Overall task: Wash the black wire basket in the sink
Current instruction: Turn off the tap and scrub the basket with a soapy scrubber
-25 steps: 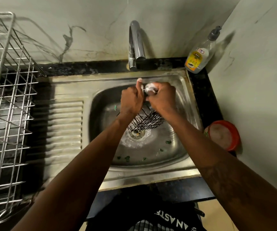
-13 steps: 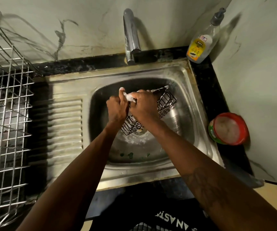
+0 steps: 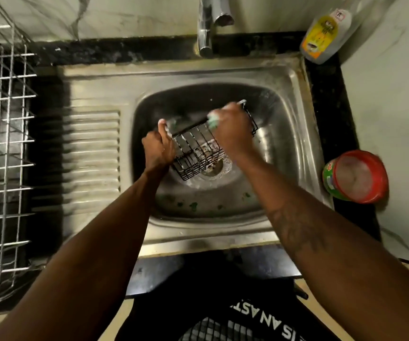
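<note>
Basket (image 3: 198,153) of black wire hangs tilted in the sink (image 3: 284,99), centre of the frame, over the drain (image 3: 214,166). The left hand (image 3: 158,151) has a closed grip on its left end. The right hand (image 3: 230,134) holds a pale scrub pad (image 3: 212,121) at the top rim. Hold the basket firmly and work the pad along each wire. The tap (image 3: 205,28) at the top, soap bottle (image 3: 326,33) upper right, red tub (image 3: 356,175) at right and wire rack (image 3: 1,143) at left all stand clear.

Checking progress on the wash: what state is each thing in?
basket: tilted over the drain, held in both hands.
left hand: grips the basket's left rim.
right hand: holds a sponge to the far rim.
tap: no water running.
red tub: open, pale paste inside.
sink: wet, green scraps inside.
</note>
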`<action>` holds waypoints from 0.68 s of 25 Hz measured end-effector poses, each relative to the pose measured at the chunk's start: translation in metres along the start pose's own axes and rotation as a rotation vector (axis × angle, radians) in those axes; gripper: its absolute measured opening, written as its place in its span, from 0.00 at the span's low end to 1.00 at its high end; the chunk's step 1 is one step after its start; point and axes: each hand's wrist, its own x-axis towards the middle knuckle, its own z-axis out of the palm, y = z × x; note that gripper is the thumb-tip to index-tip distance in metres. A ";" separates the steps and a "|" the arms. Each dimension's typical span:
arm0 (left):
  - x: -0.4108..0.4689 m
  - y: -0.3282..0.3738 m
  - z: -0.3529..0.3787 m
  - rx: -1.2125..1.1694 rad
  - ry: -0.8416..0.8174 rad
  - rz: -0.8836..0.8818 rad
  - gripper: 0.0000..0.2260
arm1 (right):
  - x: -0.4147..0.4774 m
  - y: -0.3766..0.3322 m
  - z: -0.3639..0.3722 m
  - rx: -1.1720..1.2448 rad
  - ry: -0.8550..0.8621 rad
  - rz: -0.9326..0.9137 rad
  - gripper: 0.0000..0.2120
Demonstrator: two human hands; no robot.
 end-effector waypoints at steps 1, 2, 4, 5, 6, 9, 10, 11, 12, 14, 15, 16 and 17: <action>-0.001 0.002 -0.002 0.008 -0.002 0.017 0.28 | 0.010 0.017 -0.011 -0.023 0.053 0.140 0.14; -0.001 0.004 -0.001 0.010 -0.009 0.042 0.28 | 0.019 0.031 -0.018 -0.071 0.101 0.256 0.16; -0.001 -0.001 0.005 0.021 -0.031 0.094 0.29 | 0.022 0.031 -0.018 -0.137 0.130 0.332 0.15; -0.001 -0.005 0.007 0.040 -0.033 0.098 0.29 | 0.015 0.015 -0.011 -0.145 0.104 0.288 0.13; 0.001 -0.009 0.007 0.051 -0.032 0.086 0.29 | 0.002 -0.009 0.000 -0.118 0.072 0.195 0.11; 0.010 -0.015 0.007 -0.010 -0.032 0.032 0.29 | -0.036 -0.066 0.038 -0.024 -0.059 -0.139 0.08; 0.010 -0.014 0.006 -0.006 -0.034 0.021 0.29 | -0.035 -0.066 0.037 -0.032 -0.057 -0.180 0.07; 0.009 -0.013 0.007 0.012 -0.046 0.025 0.29 | -0.026 -0.053 0.032 -0.026 -0.034 -0.149 0.08; 0.008 -0.016 0.009 0.012 -0.074 0.039 0.28 | -0.014 -0.033 0.021 -0.051 0.015 -0.050 0.10; 0.001 -0.026 0.013 -0.047 -0.112 0.074 0.27 | 0.010 0.015 -0.010 -0.110 0.118 0.257 0.13; -0.001 -0.030 0.015 -0.056 -0.115 0.089 0.28 | 0.017 0.038 -0.020 -0.143 0.144 0.378 0.15; -0.003 -0.029 0.015 -0.040 -0.116 0.095 0.28 | 0.020 0.049 -0.023 -0.180 0.159 0.410 0.15; -0.001 -0.027 0.016 -0.011 -0.110 0.099 0.28 | 0.020 0.045 -0.020 -0.173 0.162 0.374 0.14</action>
